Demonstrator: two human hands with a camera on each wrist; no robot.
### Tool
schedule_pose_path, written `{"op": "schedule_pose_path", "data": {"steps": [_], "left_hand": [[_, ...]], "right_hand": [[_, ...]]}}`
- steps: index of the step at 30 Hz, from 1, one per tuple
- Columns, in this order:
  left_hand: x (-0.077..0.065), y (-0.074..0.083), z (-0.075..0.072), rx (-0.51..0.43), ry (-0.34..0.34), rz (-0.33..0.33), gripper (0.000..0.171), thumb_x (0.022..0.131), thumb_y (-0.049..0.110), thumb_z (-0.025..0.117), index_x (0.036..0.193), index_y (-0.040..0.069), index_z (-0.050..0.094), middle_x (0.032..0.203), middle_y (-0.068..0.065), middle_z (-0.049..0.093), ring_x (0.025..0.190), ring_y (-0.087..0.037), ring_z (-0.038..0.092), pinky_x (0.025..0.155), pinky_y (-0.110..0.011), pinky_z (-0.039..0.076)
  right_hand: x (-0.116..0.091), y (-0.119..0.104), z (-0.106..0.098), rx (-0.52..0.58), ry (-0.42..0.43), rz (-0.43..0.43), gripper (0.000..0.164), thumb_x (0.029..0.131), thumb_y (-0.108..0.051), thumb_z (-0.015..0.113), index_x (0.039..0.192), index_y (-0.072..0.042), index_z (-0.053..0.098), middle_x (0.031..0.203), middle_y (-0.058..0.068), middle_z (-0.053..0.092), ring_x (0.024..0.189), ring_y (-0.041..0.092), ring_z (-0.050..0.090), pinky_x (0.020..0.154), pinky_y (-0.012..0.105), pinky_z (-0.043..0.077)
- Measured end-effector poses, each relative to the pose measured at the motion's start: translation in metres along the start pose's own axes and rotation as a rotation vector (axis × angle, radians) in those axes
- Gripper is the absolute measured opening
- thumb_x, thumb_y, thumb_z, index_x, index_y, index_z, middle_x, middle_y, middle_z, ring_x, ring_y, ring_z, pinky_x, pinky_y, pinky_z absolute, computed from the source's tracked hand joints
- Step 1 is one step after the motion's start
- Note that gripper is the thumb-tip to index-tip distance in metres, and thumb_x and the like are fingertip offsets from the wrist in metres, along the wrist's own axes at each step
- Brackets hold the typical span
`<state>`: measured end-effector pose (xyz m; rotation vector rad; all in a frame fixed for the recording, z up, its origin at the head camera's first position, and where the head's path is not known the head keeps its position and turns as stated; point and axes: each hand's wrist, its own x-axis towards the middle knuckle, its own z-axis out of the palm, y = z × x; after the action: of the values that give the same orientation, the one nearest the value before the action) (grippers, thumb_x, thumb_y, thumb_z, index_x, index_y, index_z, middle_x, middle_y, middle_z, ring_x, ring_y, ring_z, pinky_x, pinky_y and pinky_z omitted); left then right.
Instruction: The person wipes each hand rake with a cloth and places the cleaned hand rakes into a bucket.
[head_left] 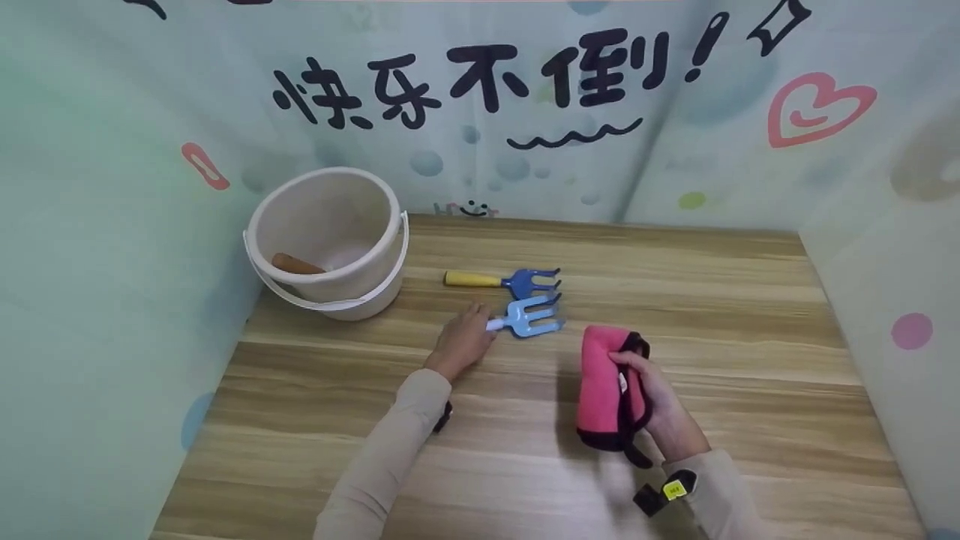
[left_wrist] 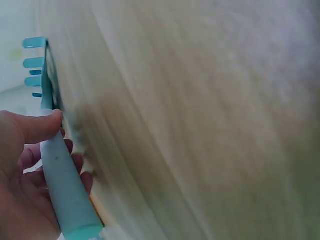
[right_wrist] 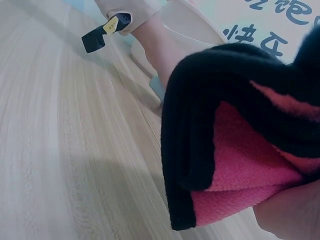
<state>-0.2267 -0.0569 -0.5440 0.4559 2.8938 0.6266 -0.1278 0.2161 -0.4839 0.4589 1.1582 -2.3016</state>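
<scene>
My left hand (head_left: 461,343) grips the handle of a light blue hand rake (head_left: 525,318) on the wooden table. In the left wrist view, its thumb lies across the pale handle (left_wrist: 67,185) and the other fingers pass behind it. Just beyond lies a darker blue hand rake (head_left: 517,283) with a yellow handle. My right hand (head_left: 664,409) holds a folded pink fleece cloth (head_left: 600,382) with black edging above the table, thumb on its near side. Up close in the right wrist view, the folded black edges (right_wrist: 182,150) hide most of that hand.
A white bucket (head_left: 386,289) with its handle lowered stands at the back left. Inside it lies a brown rod-like piece (head_left: 294,263). Printed curtains (head_left: 517,172) rise behind the table (head_left: 720,300) and at both sides.
</scene>
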Motion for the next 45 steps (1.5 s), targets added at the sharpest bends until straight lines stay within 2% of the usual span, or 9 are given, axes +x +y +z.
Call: {"op": "schedule_pose_path", "data": {"steps": [5, 10, 14, 18, 22, 26, 33, 38, 45], "left_hand": [[-0.011, 0.005, -0.005, -0.088, -0.006, 0.030, 0.027, 0.091, 0.017, 0.058, 0.112, 0.005, 0.047, 0.092, -0.009, 0.058, 0.074, -0.020, 0.053, 0.066, -0.037, 0.048], [-0.022, 0.018, -0.011, -0.252, -0.023, 0.046, 0.024, 0.094, 0.024, 0.054, 0.112, 0.011, 0.044, 0.087, -0.006, 0.058, 0.069, -0.016, 0.051, 0.059, -0.030, 0.043], [-0.031, 0.032, -0.014, -0.433, -0.016, 0.029, 0.023, 0.094, 0.026, 0.054, 0.112, 0.015, 0.045, 0.087, -0.004, 0.057, 0.066, -0.013, 0.051, 0.056, -0.025, 0.043], [-0.039, 0.046, -0.017, -0.516, 0.044, 0.050, 0.024, 0.095, 0.031, 0.053, 0.111, 0.014, 0.052, 0.078, -0.001, 0.055, 0.060, -0.009, 0.050, 0.052, -0.022, 0.042], [-0.046, 0.056, -0.016, -0.543, 0.116, 0.089, 0.028, 0.098, 0.037, 0.045, 0.107, 0.013, 0.057, 0.070, 0.002, 0.049, 0.057, -0.008, 0.045, 0.050, -0.020, 0.038], [-0.053, 0.066, -0.013, -0.553, 0.141, 0.084, 0.026, 0.099, 0.037, 0.042, 0.104, 0.016, 0.056, 0.067, 0.005, 0.046, 0.056, -0.007, 0.042, 0.050, -0.020, 0.036], [-0.066, 0.085, -0.007, -0.476, 0.265, 0.099, 0.020, 0.097, 0.030, 0.047, 0.109, 0.016, 0.057, 0.080, 0.000, 0.060, 0.068, -0.011, 0.053, 0.059, -0.024, 0.042], [-0.072, 0.089, -0.003, -0.503, 0.305, 0.129, 0.020, 0.098, 0.029, 0.046, 0.107, 0.014, 0.056, 0.077, -0.001, 0.059, 0.065, -0.010, 0.052, 0.057, -0.022, 0.041], [-0.074, 0.085, -0.001, -0.579, 0.259, 0.144, 0.023, 0.100, 0.031, 0.042, 0.104, 0.014, 0.055, 0.070, 0.004, 0.049, 0.058, -0.006, 0.045, 0.051, -0.019, 0.038]], "right_hand": [[0.004, 0.002, 0.001, -0.062, 0.051, -0.032, 0.015, 0.097, -0.013, 0.040, 0.089, -0.015, 0.053, 0.074, -0.003, 0.064, 0.067, 0.010, 0.062, 0.064, 0.024, 0.049], [0.013, 0.007, 0.004, -0.171, 0.216, -0.145, 0.008, 0.093, -0.021, 0.056, 0.094, -0.013, 0.054, 0.073, -0.002, 0.066, 0.066, 0.012, 0.064, 0.063, 0.027, 0.051], [0.017, 0.011, 0.008, -0.408, 0.366, -0.322, 0.028, 0.090, -0.029, 0.062, 0.104, -0.007, 0.053, 0.075, -0.003, 0.063, 0.066, 0.010, 0.062, 0.063, 0.026, 0.051], [0.017, 0.013, 0.016, -0.698, 0.442, -0.512, 0.031, 0.088, -0.025, 0.064, 0.110, -0.004, 0.055, 0.088, 0.000, 0.060, 0.077, 0.005, 0.057, 0.070, 0.021, 0.047], [0.016, 0.016, 0.025, -0.871, 0.425, -0.709, 0.027, 0.085, -0.017, 0.069, 0.108, -0.006, 0.060, 0.100, 0.007, 0.063, 0.087, 0.007, 0.056, 0.075, 0.020, 0.046], [0.016, 0.022, 0.034, -0.984, 0.372, -0.900, 0.023, 0.082, -0.007, 0.070, 0.103, -0.006, 0.064, 0.097, 0.007, 0.066, 0.087, 0.010, 0.058, 0.076, 0.023, 0.048], [0.020, 0.032, 0.050, -1.128, 0.342, -1.185, 0.028, 0.075, 0.009, 0.069, 0.097, -0.007, 0.065, 0.087, 0.005, 0.063, 0.078, 0.012, 0.056, 0.072, 0.022, 0.047], [0.022, 0.035, 0.052, -1.100, 0.339, -1.170, 0.023, 0.078, 0.004, 0.069, 0.096, -0.008, 0.064, 0.083, 0.004, 0.062, 0.070, 0.010, 0.056, 0.065, 0.020, 0.047], [0.022, 0.034, 0.049, -1.024, 0.371, -0.972, 0.020, 0.081, -0.005, 0.069, 0.099, -0.005, 0.059, 0.077, 0.008, 0.059, 0.049, 0.013, 0.052, 0.044, 0.027, 0.045]]}}
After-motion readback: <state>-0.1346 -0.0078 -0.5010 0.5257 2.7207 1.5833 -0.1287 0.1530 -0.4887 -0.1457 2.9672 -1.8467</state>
